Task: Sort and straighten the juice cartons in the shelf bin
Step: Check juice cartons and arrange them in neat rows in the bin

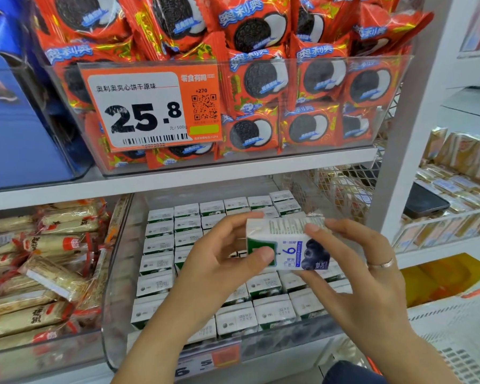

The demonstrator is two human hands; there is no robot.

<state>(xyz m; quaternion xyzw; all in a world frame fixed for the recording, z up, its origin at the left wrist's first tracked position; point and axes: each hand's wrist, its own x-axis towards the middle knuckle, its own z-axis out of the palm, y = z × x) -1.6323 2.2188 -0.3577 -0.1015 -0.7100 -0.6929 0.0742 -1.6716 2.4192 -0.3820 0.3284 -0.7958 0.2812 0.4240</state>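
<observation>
On the lower shelf sits a clear shelf bin packed with small white-and-green juice cartons, standing upright in tidy rows from the back wall to the front lip, tops showing. Some rows near the middle are hidden behind the hands.

Above the bin, held clear of the rows, is one carton turned on its side, its blueberry picture and a large "6" facing out. The left hand pinches its left end, thumb on the front face, fingers curled over the top edge. The right hand, a ring on one finger, grips the right end, fingertips on the top and thumb under the bottom corner. The carton lies between the two hands, over the centre-right of the bin.

To the left, another clear bin holds long wrapped snack bars heaped loosely. On the shelf above, a clear bin is stuffed with red cookie packets, with an orange price tag reading 25.8 on its front.
</observation>
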